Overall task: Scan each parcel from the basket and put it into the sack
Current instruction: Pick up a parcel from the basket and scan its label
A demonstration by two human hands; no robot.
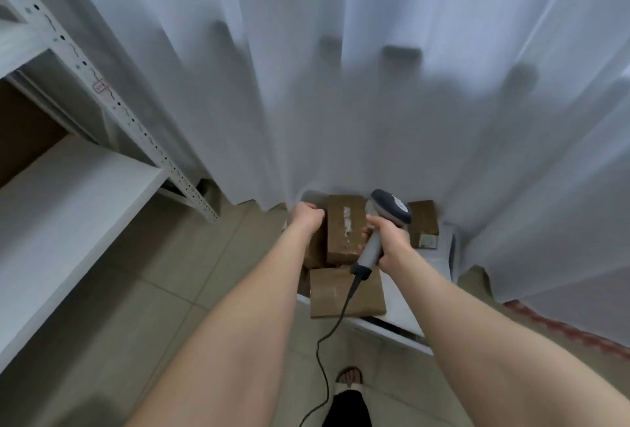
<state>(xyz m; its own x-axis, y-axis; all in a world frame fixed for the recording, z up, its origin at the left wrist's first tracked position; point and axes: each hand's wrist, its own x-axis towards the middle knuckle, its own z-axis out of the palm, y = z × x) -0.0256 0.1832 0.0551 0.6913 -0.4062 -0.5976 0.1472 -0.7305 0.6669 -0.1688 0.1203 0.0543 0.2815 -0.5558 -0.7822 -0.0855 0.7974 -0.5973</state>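
White curtain [341, 85] backs the parcel [344, 239], its label [347, 220] unreadably blurred.

White basket [402, 321] sits on tiled floor [170, 273]. Brown parcels [327, 297] lie inside it. Shelf rack [68, 188] stands left.

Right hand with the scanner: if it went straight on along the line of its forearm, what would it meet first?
Most likely the upright brown parcel: the right hand, gripping the scanner, sits right beside it, fingers perhaps touching, though depth is hard to judge.
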